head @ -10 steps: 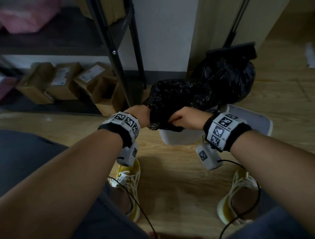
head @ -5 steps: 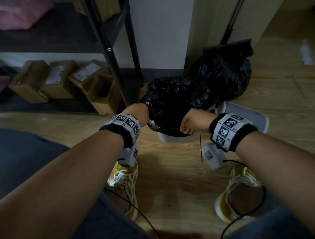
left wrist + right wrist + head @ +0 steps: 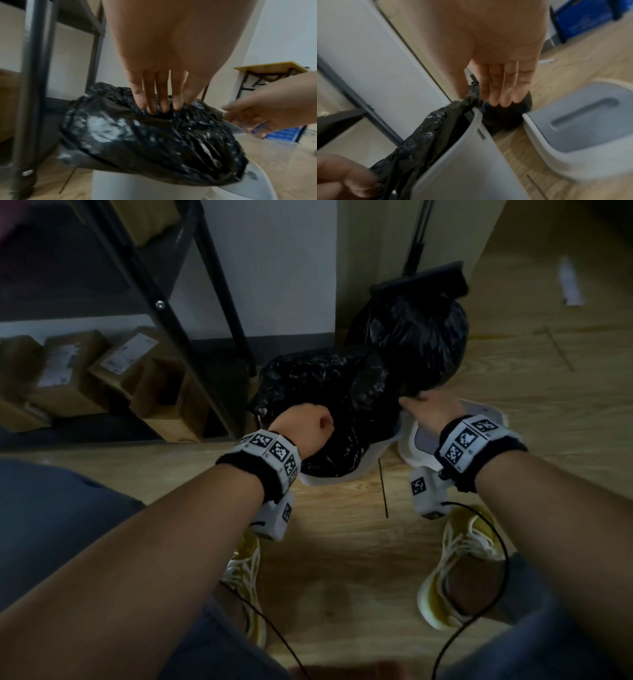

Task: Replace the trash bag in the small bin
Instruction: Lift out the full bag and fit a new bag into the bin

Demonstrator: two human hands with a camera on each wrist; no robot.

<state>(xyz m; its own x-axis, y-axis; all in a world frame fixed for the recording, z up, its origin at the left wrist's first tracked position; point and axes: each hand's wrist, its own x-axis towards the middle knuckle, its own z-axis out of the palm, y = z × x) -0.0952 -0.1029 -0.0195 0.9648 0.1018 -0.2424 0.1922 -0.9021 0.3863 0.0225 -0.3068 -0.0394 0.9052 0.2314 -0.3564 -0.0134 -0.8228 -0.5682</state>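
Note:
A fresh black trash bag (image 3: 329, 405) is draped over the mouth of the small white bin (image 3: 329, 479) on the floor. My left hand (image 3: 318, 422) grips the bag in a fist at the bin's near left side. The left wrist view shows its fingers (image 3: 150, 104) dug into the crinkled plastic (image 3: 145, 142) above the bin wall (image 3: 137, 189). At the bin's right side, my right hand (image 3: 411, 402) pinches a twisted corner of the bag (image 3: 471, 101) just over the rim (image 3: 471, 155).
The bin's white lid (image 3: 421, 440) lies upside down on the wood floor to the right. A full, tied black bag (image 3: 421, 337) sits behind it against the wall. A black metal rack (image 3: 171, 320) and cardboard boxes (image 3: 68, 364) stand at the left. My yellow shoes (image 3: 459, 559) are close below.
My right hand has moved right and away from the left hand, drawing the bag's edge across the bin mouth. The left hand keeps its grip at the near left side.

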